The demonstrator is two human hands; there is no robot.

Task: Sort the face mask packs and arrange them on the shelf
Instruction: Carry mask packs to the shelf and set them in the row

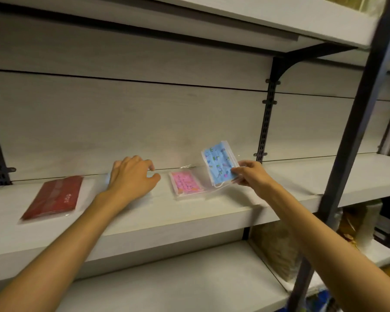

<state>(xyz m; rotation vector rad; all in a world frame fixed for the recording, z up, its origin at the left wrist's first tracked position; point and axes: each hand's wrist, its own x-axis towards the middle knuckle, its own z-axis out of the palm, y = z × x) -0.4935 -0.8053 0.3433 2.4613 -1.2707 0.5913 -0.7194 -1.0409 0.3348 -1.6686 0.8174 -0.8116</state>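
Right hand (251,174) pinches a blue patterned face mask pack (220,164) by its lower right corner, thumb on front, pack tilted and lifted above the shelf (212,219). Pink face mask pack (186,182) lies flat on the shelf just left of and below the blue one, in clear plastic. Left hand (131,174) sits palm down on the shelf, fingers loosely curled over something pale blue, mostly hidden; cannot tell if it grips. Red face mask pack (54,197) lies flat, further left, apart from the hand.
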